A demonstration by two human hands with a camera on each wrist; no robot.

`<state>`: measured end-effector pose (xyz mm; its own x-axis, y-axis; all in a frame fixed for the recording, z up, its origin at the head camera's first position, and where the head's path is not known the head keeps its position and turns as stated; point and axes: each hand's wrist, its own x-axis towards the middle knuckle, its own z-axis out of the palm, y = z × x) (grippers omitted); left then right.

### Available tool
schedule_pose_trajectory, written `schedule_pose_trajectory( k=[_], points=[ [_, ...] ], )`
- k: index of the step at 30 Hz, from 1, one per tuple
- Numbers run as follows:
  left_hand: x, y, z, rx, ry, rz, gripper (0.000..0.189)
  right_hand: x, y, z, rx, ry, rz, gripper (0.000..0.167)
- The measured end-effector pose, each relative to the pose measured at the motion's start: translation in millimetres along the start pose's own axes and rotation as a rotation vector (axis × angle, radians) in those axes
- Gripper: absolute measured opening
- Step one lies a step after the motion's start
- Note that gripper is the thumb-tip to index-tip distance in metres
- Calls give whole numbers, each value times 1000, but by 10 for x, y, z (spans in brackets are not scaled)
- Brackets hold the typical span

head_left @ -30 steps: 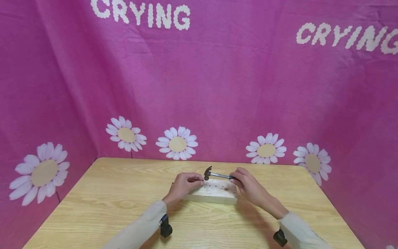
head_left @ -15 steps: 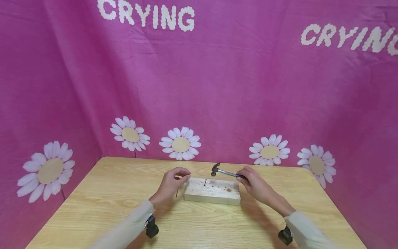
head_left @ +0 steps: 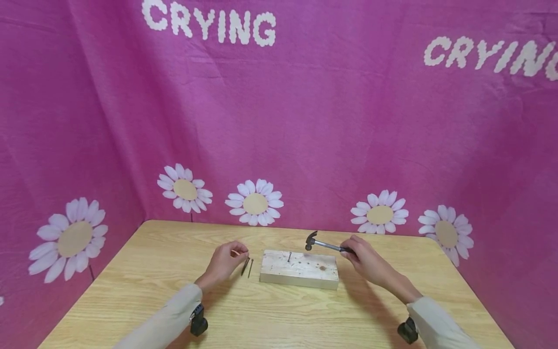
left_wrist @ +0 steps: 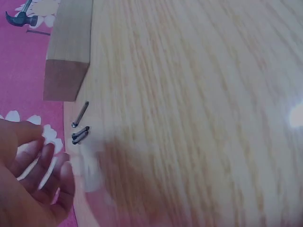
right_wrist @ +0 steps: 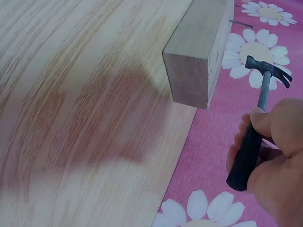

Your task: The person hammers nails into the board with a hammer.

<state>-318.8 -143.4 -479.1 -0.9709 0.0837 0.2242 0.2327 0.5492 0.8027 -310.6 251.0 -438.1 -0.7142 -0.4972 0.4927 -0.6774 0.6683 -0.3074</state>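
My right hand point(head_left: 364, 257) grips a claw hammer point(head_left: 324, 244) by its black handle, the head held above a wooden block point(head_left: 298, 279). A single nail point(head_left: 289, 257) stands upright in the block's top, left of several dark spots. In the right wrist view my fingers wrap round the hammer handle point(right_wrist: 245, 163). My left hand point(head_left: 224, 261), fingers loosely bent and holding nothing, hovers left of the block beside a few loose nails point(head_left: 250, 268). The left wrist view shows these nails point(left_wrist: 81, 114) lying on the table between the hand and the block's end.
The wooden table point(head_left: 131, 281) has its back edge against a pink curtain point(head_left: 314, 121) printed with daisies and white lettering. A black camera point(head_left: 198, 321) is strapped to the left wrist, another camera point(head_left: 408, 330) to the right wrist.
My left hand has let go of the nail, now standing in the block, and moved left to the loose nails. My right hand has drawn the hammer to the right.
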Motion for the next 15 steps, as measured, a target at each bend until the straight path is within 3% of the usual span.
schedule_pose_trajectory(
  k=[6,9,12,15],
  points=[
    [2,-42,2,111,-18,-40,6,-42,47,-37,22,-41,-5,10],
    [8,-36,-7,143,-39,-54,8,-57,85,-62,102,-84,33,7],
    [23,-18,-19,171,-75,-65,11,-78,139,-92,318,-174,172,13],
    [50,6,-35,201,-120,-82,16,-110,202,-130,698,-259,399,31]
  ],
)
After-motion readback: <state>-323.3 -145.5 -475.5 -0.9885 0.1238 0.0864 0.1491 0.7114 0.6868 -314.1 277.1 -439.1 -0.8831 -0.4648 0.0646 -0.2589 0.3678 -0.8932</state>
